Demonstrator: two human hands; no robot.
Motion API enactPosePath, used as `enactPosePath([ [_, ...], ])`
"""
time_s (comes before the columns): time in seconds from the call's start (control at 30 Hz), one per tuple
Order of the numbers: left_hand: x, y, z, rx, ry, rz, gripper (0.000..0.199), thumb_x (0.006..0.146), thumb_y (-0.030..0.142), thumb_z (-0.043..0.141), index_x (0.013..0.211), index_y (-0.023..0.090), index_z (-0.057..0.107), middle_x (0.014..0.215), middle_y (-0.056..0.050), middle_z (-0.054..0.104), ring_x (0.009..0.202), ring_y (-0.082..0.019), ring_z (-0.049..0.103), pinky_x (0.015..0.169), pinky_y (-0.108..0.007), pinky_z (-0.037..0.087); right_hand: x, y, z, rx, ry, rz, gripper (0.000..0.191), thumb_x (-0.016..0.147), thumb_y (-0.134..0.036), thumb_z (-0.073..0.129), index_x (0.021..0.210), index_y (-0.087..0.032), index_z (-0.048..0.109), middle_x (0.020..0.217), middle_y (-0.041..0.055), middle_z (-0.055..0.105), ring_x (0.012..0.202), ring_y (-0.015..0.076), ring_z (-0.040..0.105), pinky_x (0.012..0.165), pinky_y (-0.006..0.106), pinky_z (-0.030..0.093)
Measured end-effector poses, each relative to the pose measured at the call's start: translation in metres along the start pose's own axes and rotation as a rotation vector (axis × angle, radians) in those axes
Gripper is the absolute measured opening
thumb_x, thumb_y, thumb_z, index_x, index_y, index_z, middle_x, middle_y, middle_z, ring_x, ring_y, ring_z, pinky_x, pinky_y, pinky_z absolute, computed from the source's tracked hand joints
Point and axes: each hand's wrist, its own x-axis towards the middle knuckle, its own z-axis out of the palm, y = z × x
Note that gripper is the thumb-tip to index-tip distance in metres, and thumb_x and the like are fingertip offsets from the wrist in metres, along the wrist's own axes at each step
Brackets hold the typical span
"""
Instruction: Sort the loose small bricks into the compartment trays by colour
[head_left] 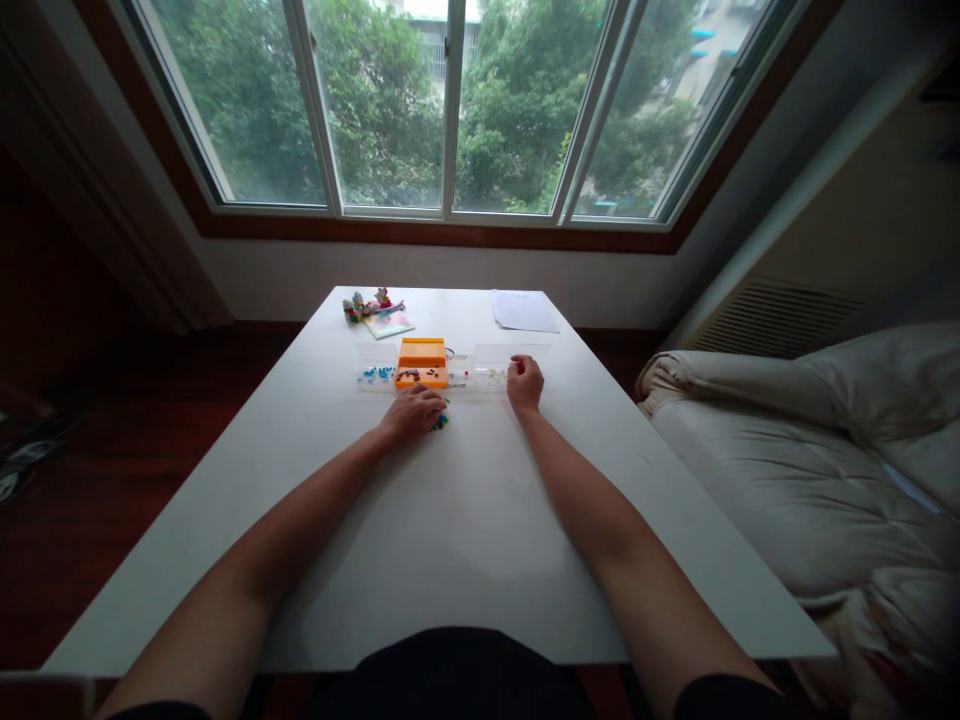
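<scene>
My left hand (416, 410) is closed, its fingers curled in front of the orange box (422, 382). Small green and blue pieces (440, 424), apparently toy bricks, show right at its fingertips; what lies inside the fingers is hidden. At the right end of a clear plastic box (484, 384) my right hand (526, 382) is closed in a pinch, and anything in it is too small to make out. A few white and red pieces lie in that box. The orange box has its lid up and holds small brown pieces (411, 374).
Left of the orange box, another clear box holds blue pieces (375, 374). Small colourful figures (358, 308) and a patterned card (388, 323) are at the white table's (465, 540) back left. White paper (523, 311) lies back right. A couch (750, 480) stands at the right.
</scene>
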Motion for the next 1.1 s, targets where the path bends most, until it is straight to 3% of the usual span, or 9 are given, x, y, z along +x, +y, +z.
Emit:
enactPosePath([
  [0.4,0.001,0.011,-0.005,0.036,-0.071,0.024,0.027,0.096,0.026,0.055,0.114,0.027,0.076,0.119,-0.006,0.072,0.114,-0.026,0.055,0.1,-0.041,0.044,-0.022,-0.039,0.0,0.037,-0.213,-0.159,0.02,0.088,-0.019,0.048,0.094,-0.018,0.068,0.092,0.0084,0.066,0.086,0.0226,0.057,0.087,0.036,0.046],
  [0.63,0.001,0.011,-0.003,0.061,-0.074,0.024,0.028,0.1,0.025,0.051,0.112,0.028,0.076,0.116,-0.005,0.073,0.111,-0.026,0.055,0.099,-0.04,0.044,-0.022,-0.038,0.0,0.051,-0.231,-0.175,0.021,0.088,-0.019,0.048,0.093,-0.018,0.068,0.091,0.0077,0.066,0.084,0.022,0.057,0.084,0.034,0.046],
  [0.77,0.002,0.007,0.001,0.029,-0.017,-0.011,0.03,0.101,0.025,0.05,0.117,0.025,0.075,0.119,-0.007,0.072,0.112,-0.026,0.055,0.1,-0.041,0.045,-0.022,-0.038,0.0,0.055,-0.239,-0.171,0.021,0.088,-0.02,0.048,0.093,-0.018,0.068,0.091,0.0074,0.067,0.082,0.0217,0.058,0.082,0.034,0.046],
  [0.93,0.0,-0.008,-0.006,0.037,0.165,-0.172,0.033,0.102,0.027,0.047,0.12,0.023,0.074,0.124,-0.007,0.071,0.118,-0.027,0.053,0.105,-0.045,0.041,-0.024,-0.042,0.0,0.053,-0.294,-0.222,0.02,0.088,-0.018,0.049,0.093,-0.018,0.068,0.09,0.0069,0.067,0.082,0.0216,0.058,0.083,0.034,0.047],
  [1.1,-0.009,-0.039,-0.027,0.114,0.308,-0.563,0.037,0.102,0.027,0.04,0.117,0.024,0.074,0.125,-0.008,0.071,0.12,-0.03,0.052,0.102,-0.046,0.037,-0.035,-0.054,0.003,0.062,-0.5,-0.363,0.02,0.09,-0.017,0.053,0.1,-0.021,0.071,0.092,0.0055,0.068,0.087,0.0212,0.06,0.086,0.033,0.047],
])
